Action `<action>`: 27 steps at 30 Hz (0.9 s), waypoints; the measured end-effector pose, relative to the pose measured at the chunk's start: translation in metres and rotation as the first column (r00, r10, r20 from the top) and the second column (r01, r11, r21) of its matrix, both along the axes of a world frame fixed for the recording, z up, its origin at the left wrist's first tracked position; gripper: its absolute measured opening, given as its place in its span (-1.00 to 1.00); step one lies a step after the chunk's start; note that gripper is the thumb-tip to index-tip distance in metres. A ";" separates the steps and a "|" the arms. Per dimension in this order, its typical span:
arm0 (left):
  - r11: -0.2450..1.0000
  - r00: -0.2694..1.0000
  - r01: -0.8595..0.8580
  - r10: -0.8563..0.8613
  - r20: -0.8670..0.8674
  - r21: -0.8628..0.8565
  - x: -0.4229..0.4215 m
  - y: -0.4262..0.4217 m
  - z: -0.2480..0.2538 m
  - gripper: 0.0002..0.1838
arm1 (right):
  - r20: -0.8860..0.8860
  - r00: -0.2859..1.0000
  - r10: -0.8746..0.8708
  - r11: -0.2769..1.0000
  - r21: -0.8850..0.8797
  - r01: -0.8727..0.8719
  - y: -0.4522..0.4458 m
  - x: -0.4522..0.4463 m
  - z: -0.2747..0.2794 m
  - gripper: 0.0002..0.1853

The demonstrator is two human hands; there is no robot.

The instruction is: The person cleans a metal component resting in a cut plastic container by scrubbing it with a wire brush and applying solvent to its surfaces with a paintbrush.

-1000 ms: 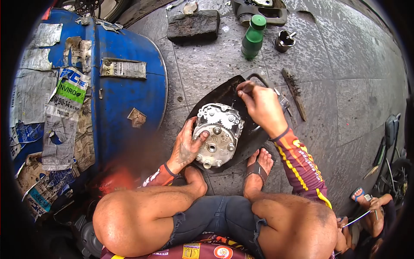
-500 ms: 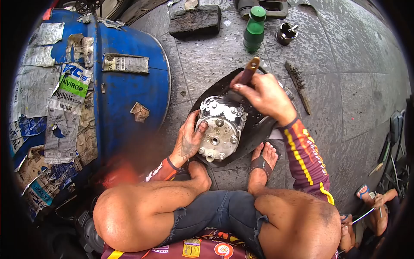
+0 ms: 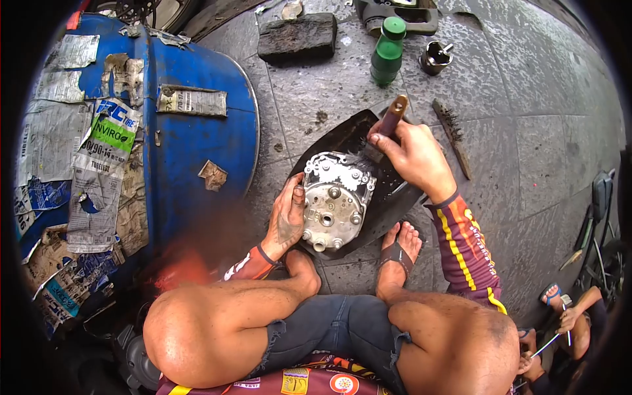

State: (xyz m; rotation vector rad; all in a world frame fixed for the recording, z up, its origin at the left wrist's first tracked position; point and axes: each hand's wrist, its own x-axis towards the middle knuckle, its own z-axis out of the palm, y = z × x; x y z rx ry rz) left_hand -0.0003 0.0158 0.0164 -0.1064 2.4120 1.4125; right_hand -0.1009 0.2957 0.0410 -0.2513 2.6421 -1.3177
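A silvery metal engine part (image 3: 336,210), with bolts and round bosses on its face, rests on a dark, shallow pan-like piece (image 3: 392,201) in front of my feet. My left hand (image 3: 285,214) grips its left side, thumb and fingers along the edge. Beyond its upper right corner, my right hand (image 3: 416,157) is closed round the wooden handle of a paintbrush (image 3: 394,115). The dark bristles point down beside the part, over the pan. Whether they touch the metal, I cannot tell.
A blue drum (image 3: 197,145) with torn tyre labels stands left. Ahead are a dark block (image 3: 297,36), a green bottle (image 3: 387,56) and a metal cup (image 3: 435,59). A wire brush (image 3: 452,139) lies right. At lower right, another person's hands hold a thin rod (image 3: 548,344).
My right hand and the paintbrush have shifted slightly right and towards me. My left thumb has slid off the engine part's face to its edge.
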 end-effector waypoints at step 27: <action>0.995 0.992 -0.093 0.096 0.081 -0.045 0.006 -0.012 0.001 -0.30 | 0.095 0.968 -0.234 0.949 -0.194 0.248 -0.001 0.030 -0.011 -0.79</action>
